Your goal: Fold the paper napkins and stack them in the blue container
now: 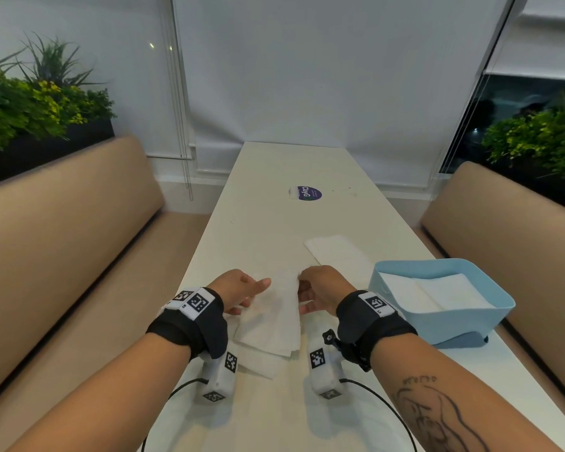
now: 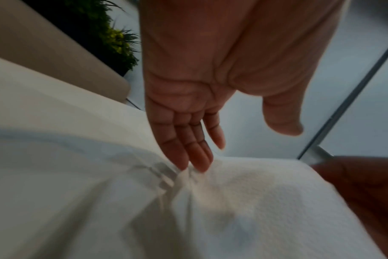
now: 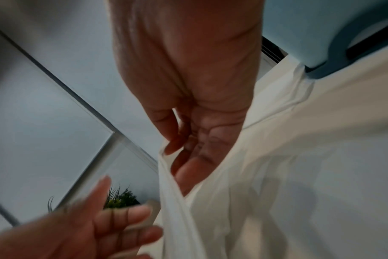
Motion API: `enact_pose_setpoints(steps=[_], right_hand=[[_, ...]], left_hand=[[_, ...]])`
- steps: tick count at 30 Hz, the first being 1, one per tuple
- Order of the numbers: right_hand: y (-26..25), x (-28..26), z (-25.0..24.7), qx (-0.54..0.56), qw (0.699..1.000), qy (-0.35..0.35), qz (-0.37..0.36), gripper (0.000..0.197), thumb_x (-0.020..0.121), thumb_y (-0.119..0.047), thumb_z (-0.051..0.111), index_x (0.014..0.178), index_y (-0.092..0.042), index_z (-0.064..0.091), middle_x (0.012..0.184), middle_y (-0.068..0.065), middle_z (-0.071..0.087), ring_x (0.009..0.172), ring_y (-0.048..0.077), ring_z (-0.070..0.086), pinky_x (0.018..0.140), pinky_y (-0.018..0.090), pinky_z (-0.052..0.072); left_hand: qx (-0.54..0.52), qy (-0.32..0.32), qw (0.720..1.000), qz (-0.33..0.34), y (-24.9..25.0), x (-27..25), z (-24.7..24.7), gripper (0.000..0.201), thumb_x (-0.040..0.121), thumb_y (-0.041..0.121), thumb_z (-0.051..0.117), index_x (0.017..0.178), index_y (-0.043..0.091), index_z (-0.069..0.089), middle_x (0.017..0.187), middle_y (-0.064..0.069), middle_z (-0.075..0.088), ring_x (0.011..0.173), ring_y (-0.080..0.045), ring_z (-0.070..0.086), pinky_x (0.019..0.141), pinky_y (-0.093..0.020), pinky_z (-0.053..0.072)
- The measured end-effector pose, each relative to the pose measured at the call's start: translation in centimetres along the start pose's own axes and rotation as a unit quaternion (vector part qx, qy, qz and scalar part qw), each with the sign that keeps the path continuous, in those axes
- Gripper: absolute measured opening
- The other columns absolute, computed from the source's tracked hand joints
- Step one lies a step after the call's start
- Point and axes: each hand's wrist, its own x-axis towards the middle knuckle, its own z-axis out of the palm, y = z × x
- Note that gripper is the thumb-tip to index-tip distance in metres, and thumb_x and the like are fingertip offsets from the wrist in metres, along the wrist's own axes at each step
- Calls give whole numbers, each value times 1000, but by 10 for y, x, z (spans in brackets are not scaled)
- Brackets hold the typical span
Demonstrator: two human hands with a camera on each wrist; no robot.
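Folding the napkin (image 1: 269, 311) | your right hand (image 1: 320, 285) pinches its far right edge; left hand (image 1: 238, 288) slack, straight fingertips touching its left side | napkin between your hands, long axis near-far | blue container (image 1: 454, 324) lies right, nearer your right hand.

My head view is evenly, softly lit in a cool white and sharp through the middle. The pale surface (image 1: 268, 216) nearly swallows the napkin (image 1: 271, 318) for lack of contrast, and shadows on it are faint. Two small glints (image 1: 151, 45) show upper left, and the window (image 1: 516, 106) at right is dark. The benches (image 1: 62, 230) bow outward toward the frame edges. Both wrist views are dimmer and softer: in the right wrist view the left hand (image 3: 89, 227) is streaked with motion blur, and in the left wrist view the near napkin is out of focus.
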Motion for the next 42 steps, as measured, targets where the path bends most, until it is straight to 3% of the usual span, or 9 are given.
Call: enact_pose_setpoints(steps=[6, 15, 19, 23, 30, 35, 38, 41, 42], right_hand=[[-4, -2, 7, -48, 995, -25, -87, 17, 95, -8, 44, 83, -7, 56, 78, 8, 60, 69, 16, 62, 56, 30, 53], [-8, 0, 4, -90, 986, -16, -137, 13, 93, -12, 47, 82, -9, 53, 84, 3, 63, 87, 13, 61, 68, 30, 50], [-11, 0, 6, -60, 991, -7, -120, 14, 92, -8, 42, 84, -8, 53, 81, 4, 62, 83, 15, 62, 65, 31, 50], [-12, 2, 1, -66, 996, 37, -43, 19, 92, -7, 37, 78, -8, 51, 73, 7, 60, 70, 17, 61, 59, 30, 48], [2, 8, -13, -98, 991, 62, 60, 16, 92, -9, 38, 84, -3, 51, 74, 11, 57, 63, 23, 59, 59, 33, 49], [8, 15, -17, -163, 975, 102, 108, 25, 96, -7, 37, 74, -1, 47, 71, 12, 55, 61, 27, 57, 59, 35, 48], [12, 19, -22, -225, 961, 125, 100, 25, 96, -5, 37, 72, -3, 44, 69, 12, 53, 68, 30, 57, 70, 39, 51], [11, 22, -22, -200, 966, 162, 30, 5, 90, -8, 48, 93, -4, 50, 79, 9, 51, 72, 26, 53, 53, 28, 43], [11, 23, -22, -193, 967, 166, 8, 18, 88, -8, 52, 105, -1, 48, 82, 8, 50, 76, 25, 53, 51, 26, 41]], left_hand=[[19, -25, 997, 74, 20, -5, 11, 50, 83, 50, 62, 114, 11, 54, 109, -3, 63, 89, -14, 65, 75, -28, 52], [-41, 24, 993, 106, 23, -5, 8, 28, 93, 29, 55, 71, 12, 52, 79, -4, 59, 70, -14, 57, 63, -23, 51], [-22, 71, 992, 97, 19, 1, 5, 36, 93, 21, 56, 63, 11, 37, 72, -8, 49, 69, -20, 55, 59, -25, 52], [34, 145, 984, 93, 15, 3, -2, 38, 92, 15, 52, 62, 12, 30, 70, -7, 39, 60, -19, 45, 41, -20, 44], [122, 207, 969, 60, 6, 8, -19, 38, 95, 18, 46, 63, 13, 27, 66, -2, 35, 71, -25, 40, 63, -29, 34], [133, 238, 961, 42, 3, 7, -26, 37, 95, 16, 45, 62, 12, 28, 65, -1, 33, 75, -24, 38, 65, -27, 26], [114, 234, 964, 50, 4, 9, -27, 34, 92, 12, 47, 61, 11, 32, 65, -3, 37, 73, -25, 41, 61, -28, 30], [79, 229, 968, 68, 8, 8, -25, 30, 90, 11, 48, 62, 12, 37, 65, -3, 42, 70, -26, 44, 63, -31, 37], [67, 226, 969, 78, 10, 7, -24, 27, 90, 12, 48, 64, 13, 40, 66, -3, 45, 71, -26, 45, 64, -31, 38]])
